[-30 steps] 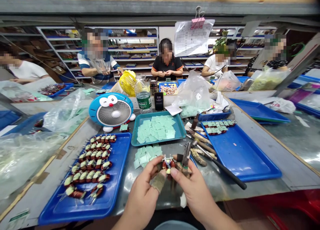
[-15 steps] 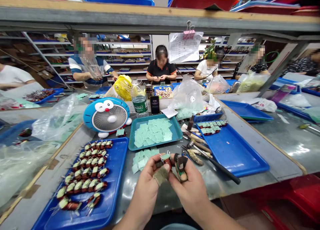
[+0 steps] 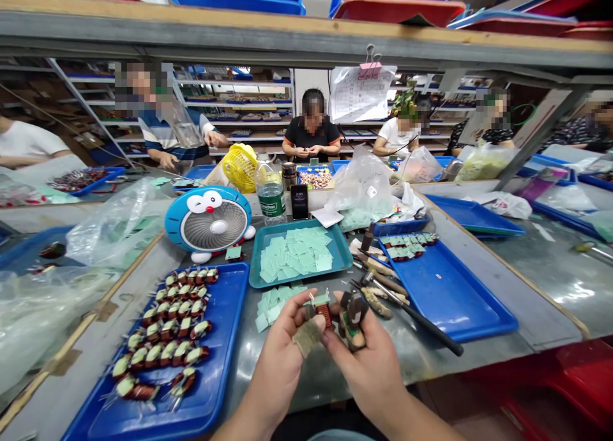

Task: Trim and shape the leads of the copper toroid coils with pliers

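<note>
Copper-wound coil (image 3: 324, 312), partly covered by hands (image 3: 281, 351), tool (image 3: 352, 330) hard to discern

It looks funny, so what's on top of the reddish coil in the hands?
A pale green piece sits on the reddish coil, with silvery leads poking up. The left hand covers part of the coil, so that part can't be seen.

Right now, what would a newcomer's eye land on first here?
Probably the blue cartoon-faced fan, standing beyond the left-hand blue tray of coils. Next, the teal tray heaped with pale green squares, near the center. Closer in, the left hand holds a single copper-wound coil, while the right hand, close beside it, grips a tool.
</note>
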Demonstrator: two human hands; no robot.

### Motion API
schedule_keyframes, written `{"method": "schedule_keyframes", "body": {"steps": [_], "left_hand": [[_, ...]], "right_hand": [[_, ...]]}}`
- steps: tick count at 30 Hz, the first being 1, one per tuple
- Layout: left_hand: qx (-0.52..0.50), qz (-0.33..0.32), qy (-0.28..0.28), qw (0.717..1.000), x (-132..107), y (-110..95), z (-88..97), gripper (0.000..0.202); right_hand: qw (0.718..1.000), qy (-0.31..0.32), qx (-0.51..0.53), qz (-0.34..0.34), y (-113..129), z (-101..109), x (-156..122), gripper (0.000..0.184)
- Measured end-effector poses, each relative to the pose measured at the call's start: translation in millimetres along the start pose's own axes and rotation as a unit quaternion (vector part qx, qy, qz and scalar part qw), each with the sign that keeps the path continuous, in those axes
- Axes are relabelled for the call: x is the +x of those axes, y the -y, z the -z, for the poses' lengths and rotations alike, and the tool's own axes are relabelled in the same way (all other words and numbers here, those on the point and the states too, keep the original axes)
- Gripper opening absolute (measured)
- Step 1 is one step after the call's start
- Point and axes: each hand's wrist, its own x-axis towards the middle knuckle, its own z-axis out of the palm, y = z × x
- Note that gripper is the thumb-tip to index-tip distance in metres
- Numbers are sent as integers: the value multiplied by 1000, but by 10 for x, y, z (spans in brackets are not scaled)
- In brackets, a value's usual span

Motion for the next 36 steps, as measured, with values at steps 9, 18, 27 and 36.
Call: {"method": "schedule_keyframes", "body": {"steps": [9,18,27,36], "left_hand": [[108,-37,-27,993,18,97,-33,57],[193,-31,-24,980,-26,91,-47,58],[236,-32,-16,971,32,109,28,52],[218,-19,-16,976,46,115,67,50]], "right_hand": [[999,21,-20,37,-72,104,-27,43],[953,88,242,-159,13,254,30,58],[916,117,327,-200,39,366,71,42],[915,124,330,-197,15,305,92,40]]}}
